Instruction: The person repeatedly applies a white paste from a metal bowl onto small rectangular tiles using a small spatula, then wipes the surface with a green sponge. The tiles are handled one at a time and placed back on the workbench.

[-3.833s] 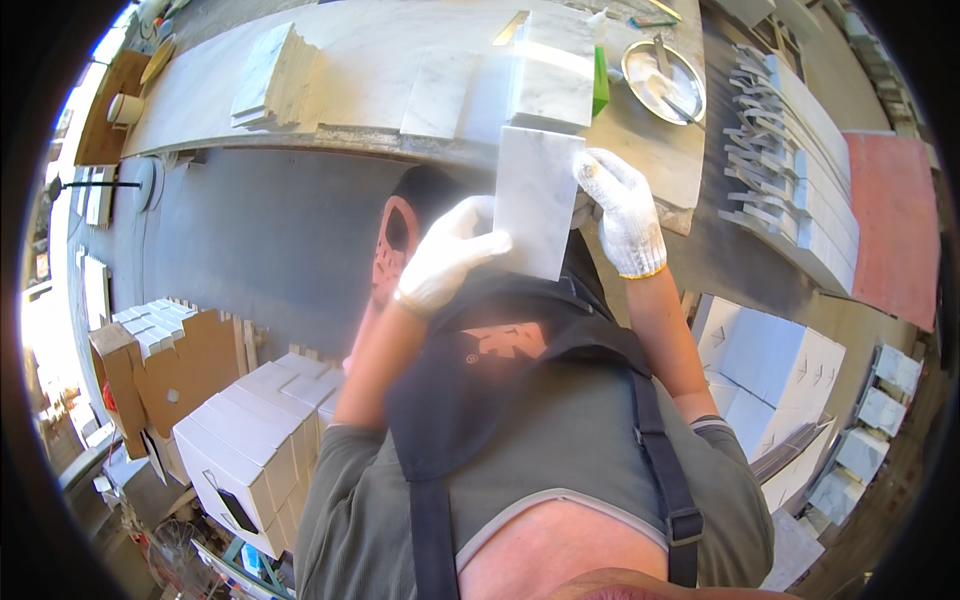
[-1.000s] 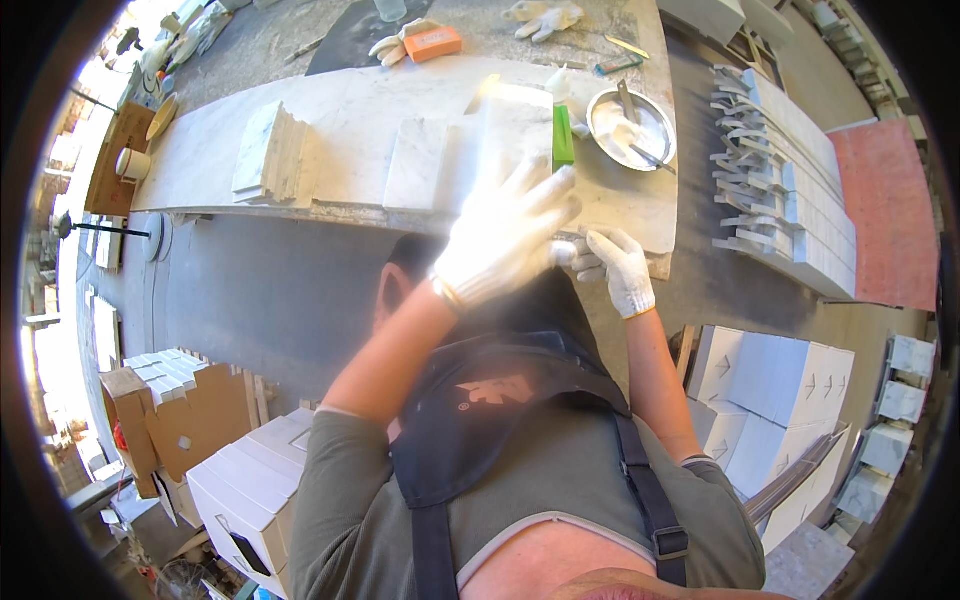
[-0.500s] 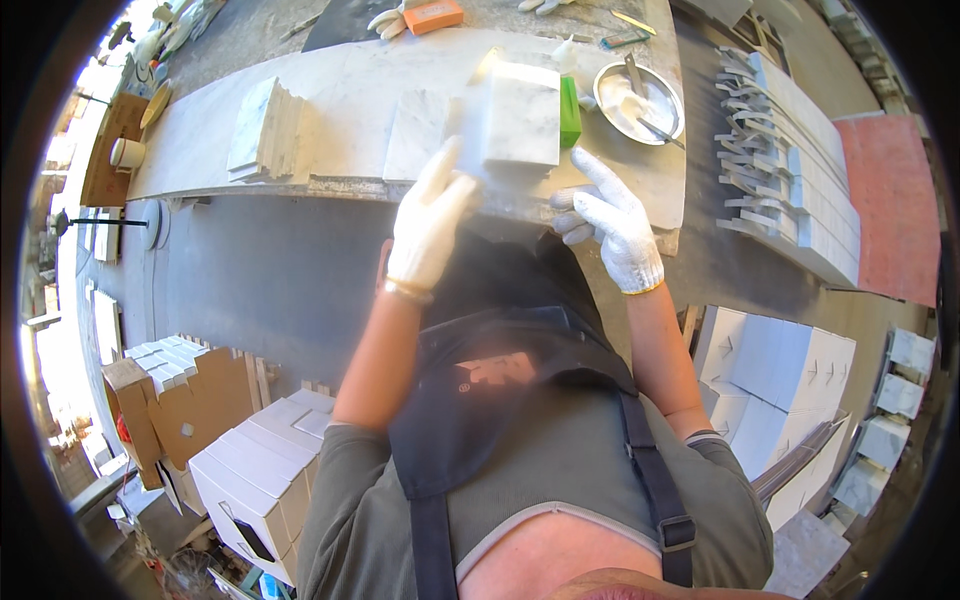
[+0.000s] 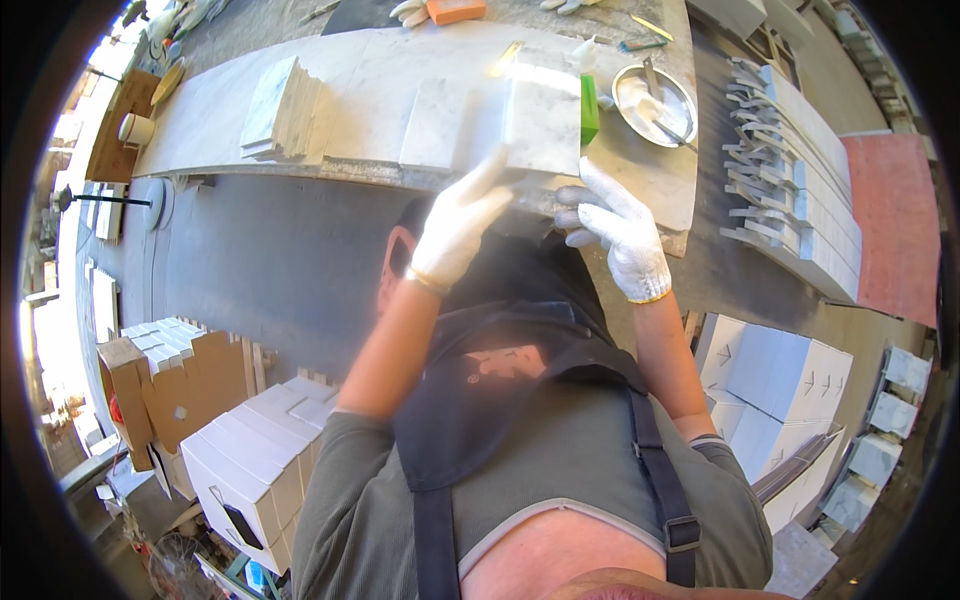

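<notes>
My left hand (image 4: 458, 232), in a white knit glove, hangs at the bench's near edge with its fingers stretched forward. Just beyond its fingertips is a white marble block or stack (image 4: 543, 125); whether they touch is unclear. My right hand (image 4: 628, 240), gloved too, has its fingers spread near the block's right front corner and holds nothing. Against the block's right side stands a bright green piece (image 4: 588, 112). A flat marble tile (image 4: 437, 122) lies to the block's left. Further right, a metal bowl (image 4: 617, 90) contains white paste and a spatula (image 4: 650, 78).
More marble tiles (image 4: 275, 108) are stacked on the left of the bench. An orange block (image 4: 456, 10) and spare gloves lie at the back. Slabs with grey strips (image 4: 800, 190) stand to the right. White cartons (image 4: 262, 465) are behind me on the left, others (image 4: 765, 370) on the right.
My left hand has shifted right, closer to the marble block. The right hand keeps nearly the same pose. The whole view has drifted slightly.
</notes>
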Motion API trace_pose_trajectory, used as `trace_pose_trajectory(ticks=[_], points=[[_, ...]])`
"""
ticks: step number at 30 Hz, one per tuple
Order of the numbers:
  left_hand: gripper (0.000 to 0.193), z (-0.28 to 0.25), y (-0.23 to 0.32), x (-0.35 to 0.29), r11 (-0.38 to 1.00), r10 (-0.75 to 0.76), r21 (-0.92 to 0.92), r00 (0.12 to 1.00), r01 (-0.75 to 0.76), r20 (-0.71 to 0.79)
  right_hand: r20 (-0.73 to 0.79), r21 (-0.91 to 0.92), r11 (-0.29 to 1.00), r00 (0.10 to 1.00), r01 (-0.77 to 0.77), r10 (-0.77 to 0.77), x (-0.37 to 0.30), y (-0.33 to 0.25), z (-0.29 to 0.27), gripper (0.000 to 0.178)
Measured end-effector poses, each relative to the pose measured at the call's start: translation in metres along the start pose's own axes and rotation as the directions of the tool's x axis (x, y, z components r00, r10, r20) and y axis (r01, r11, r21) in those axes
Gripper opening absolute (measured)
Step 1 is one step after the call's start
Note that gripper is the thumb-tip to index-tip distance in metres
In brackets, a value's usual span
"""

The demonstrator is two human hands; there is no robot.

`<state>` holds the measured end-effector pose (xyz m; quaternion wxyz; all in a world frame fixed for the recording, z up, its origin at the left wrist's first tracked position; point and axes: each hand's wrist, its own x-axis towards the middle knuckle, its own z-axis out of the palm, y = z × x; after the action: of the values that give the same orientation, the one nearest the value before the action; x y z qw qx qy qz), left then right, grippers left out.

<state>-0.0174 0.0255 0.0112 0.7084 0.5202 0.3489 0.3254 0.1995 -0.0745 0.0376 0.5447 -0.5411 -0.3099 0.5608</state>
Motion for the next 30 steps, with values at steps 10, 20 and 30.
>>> trace_pose_trajectory(ticks=[10, 20, 30], points=[[0.051, 0.007, -0.011, 0.010, 0.658, -0.296, -0.692, 0.947, 0.296, 0.124, 0.035, 0.347, 0.932, 0.995, -0.101, 0.095, 0.008, 0.035, -0.001, 0.022], [0.039, -0.005, -0.013, -0.005, 0.995, 0.060, -0.075, 0.998, -0.061, -0.006, -0.013, 0.209, 0.976, 0.997, -0.067, 0.071, 0.009, 0.032, -0.014, 0.014], [0.044, -0.051, -0.018, -0.017, 0.983, 0.027, -0.170, 0.977, -0.063, -0.210, -0.271, 0.133, 0.983, 0.949, -0.131, 0.163, 0.034, 0.048, -0.074, 0.022]])
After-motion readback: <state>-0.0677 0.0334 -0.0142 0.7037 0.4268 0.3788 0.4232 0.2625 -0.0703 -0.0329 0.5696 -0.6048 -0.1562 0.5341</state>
